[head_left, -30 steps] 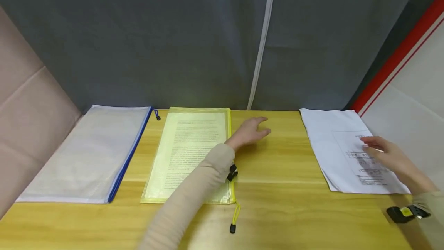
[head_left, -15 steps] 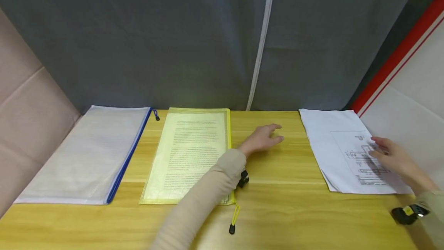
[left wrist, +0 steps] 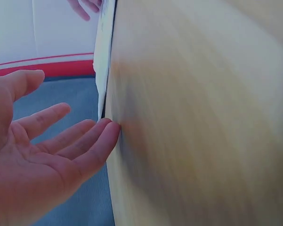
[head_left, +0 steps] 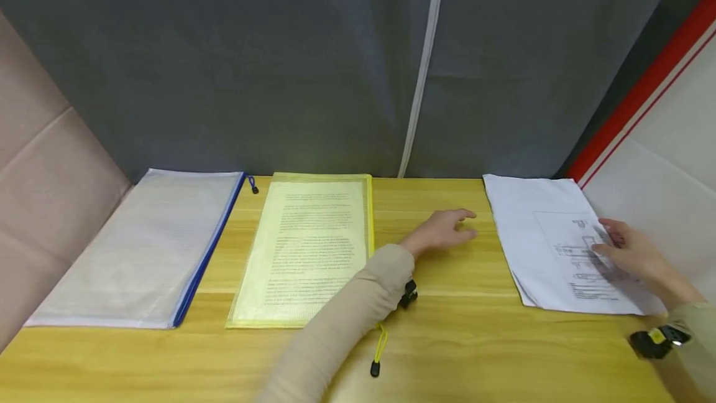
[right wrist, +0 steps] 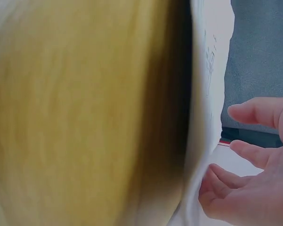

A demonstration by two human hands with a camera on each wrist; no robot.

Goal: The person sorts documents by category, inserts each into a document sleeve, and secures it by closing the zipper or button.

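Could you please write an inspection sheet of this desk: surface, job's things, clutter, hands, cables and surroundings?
Surface: wooden table, light yellow, things laid flat on it.
Job's things: stack of white paper sheets at the right, top sheet printed; yellow zip pouch in the middle with a printed page inside.
Clutter: white zip pouch with blue edge at the left.
Hands: left hand open, low over the bare wood between the yellow pouch and the sheets, holding nothing; right hand open, fingers resting on the top sheet.
Cables: nothing seen; only the yellow pouch's zip pull cord.
Surroundings: grey curtain behind, beige panel at left, white wall with red stripe at right.
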